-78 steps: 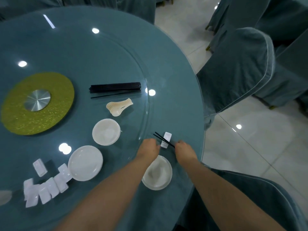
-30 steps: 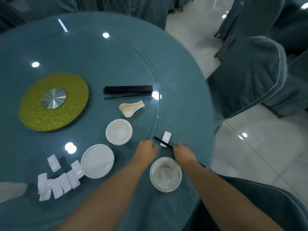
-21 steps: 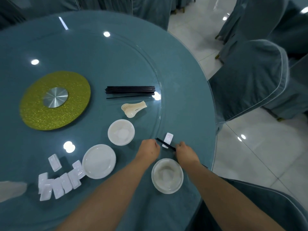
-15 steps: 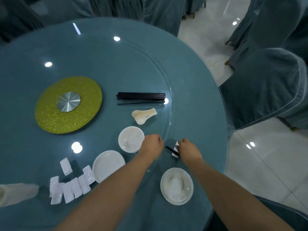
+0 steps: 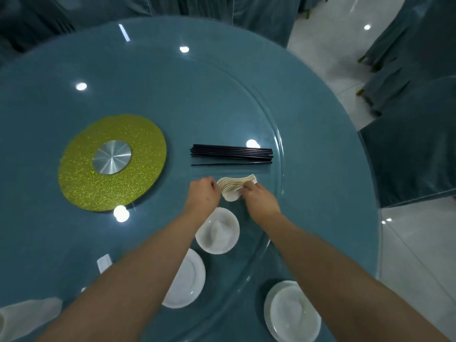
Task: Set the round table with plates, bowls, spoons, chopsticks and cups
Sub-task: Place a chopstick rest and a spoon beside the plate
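Both hands moved off chopstick setting to spoon stack point(image 5: 236, 187) at 12 o'clock — right hand point(image 5: 259, 199) pinching spoon, left hand point(image 5: 202, 193) curled closed alongside, hold unclear — spoon placement next.

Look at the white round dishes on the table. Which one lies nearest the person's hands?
The bowl just behind the left hand, on the glass turntable. The plate lies nearer the person, and the place setting sits at the table's edge.
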A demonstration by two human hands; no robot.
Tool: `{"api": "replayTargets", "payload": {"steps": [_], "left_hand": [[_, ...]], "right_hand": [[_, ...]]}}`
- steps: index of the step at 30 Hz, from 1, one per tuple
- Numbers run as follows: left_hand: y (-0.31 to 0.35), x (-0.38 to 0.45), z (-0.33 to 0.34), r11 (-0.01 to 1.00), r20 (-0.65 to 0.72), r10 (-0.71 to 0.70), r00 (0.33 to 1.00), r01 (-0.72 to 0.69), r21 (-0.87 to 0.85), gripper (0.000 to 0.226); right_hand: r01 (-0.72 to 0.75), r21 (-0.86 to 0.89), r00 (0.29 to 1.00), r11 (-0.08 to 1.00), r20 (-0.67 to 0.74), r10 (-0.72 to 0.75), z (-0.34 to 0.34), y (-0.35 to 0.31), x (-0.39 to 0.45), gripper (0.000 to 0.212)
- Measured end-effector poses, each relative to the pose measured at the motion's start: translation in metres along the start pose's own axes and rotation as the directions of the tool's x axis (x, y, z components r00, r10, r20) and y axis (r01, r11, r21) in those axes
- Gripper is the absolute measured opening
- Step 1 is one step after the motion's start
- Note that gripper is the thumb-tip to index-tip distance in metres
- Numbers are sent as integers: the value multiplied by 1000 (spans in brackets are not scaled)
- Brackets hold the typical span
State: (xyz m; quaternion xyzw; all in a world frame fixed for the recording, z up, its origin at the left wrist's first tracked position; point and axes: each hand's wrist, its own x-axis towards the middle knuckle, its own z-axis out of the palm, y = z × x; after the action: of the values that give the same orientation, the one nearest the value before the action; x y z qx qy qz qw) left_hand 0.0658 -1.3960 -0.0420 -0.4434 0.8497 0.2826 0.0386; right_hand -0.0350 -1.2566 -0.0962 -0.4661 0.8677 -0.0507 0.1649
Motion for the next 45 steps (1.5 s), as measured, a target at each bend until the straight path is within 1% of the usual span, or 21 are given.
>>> {"api": "replayTargets", "payload": {"steps": [2, 8, 10, 13, 15, 18, 20, 23, 25, 28, 31, 33, 38, 42, 45], "left_hand": [[-7, 3, 5, 1000, -24, 28, 999, -28, 2, 20], [-8, -3, 12, 996, -59, 77, 995, -79, -44, 18], [-6, -8, 8, 994, -57, 89, 994, -93, -60, 18], [-3, -18, 1, 991, -55, 114, 992, -118, -69, 20], [0, -25, -3, 989, -56, 125, 991, -129, -67, 20], [13, -46, -3, 981, -15, 187, 982, -188, -51, 21], [26, -62, 5, 970, 43, 237, 971, -234, -71, 22], [44, -84, 26, 962, 155, 267, 951, -255, -93, 22], [56, -99, 41, 961, 232, 278, 932, -269, -70, 20], [66, -118, 60, 967, 306, 252, 918, -248, -51, 21], [65, -134, 70, 968, 324, 244, 914, -247, -33, 22], [61, -143, 74, 970, 333, 238, 912, -242, -31, 22], [44, -158, 73, 984, 323, 164, 932, -180, 19, 27], [30, -168, 71, 993, 325, 116, 939, -120, -8, 24], [22, -175, 67, 994, 317, 104, 943, -105, -14, 22]], "right_hand": [[4, -24, 1000, 1000, 22, -3, 3, 1, 3, 34], [12, -91, 1000, 996, -26, -14, 5, -2, 1, 31], [0, -61, 999, 998, -34, -2, 3, -3, 1, 26], [-48, 34, 999, 998, -21, 48, 0, -3, -6, 21], [-114, 114, 992, 987, -39, 119, -3, 1, -14, 19], [-287, 276, 948, 917, -56, 313, -11, 16, -36, 18], [-398, 385, 896, 833, -30, 442, -15, 34, -57, 18], [-502, 452, 842, 737, 60, 537, -15, 66, -92, 17], [-558, 446, 815, 700, 134, 564, -13, 82, -114, 17], [-613, 408, 785, 677, 215, 581, -7, 98, -138, 17], [-651, 378, 759, 658, 302, 577, 1, 104, -152, 18], [-653, 364, 757, 665, 336, 560, 5, 102, -157, 18], [-624, 330, 780, 708, 313, 541, 12, 91, -159, 20], [-641, 256, 766, 724, 287, 576, 11, 91, -159, 26], [-643, 205, 762, 738, 259, 593, 7, 90, -162, 26]]}}
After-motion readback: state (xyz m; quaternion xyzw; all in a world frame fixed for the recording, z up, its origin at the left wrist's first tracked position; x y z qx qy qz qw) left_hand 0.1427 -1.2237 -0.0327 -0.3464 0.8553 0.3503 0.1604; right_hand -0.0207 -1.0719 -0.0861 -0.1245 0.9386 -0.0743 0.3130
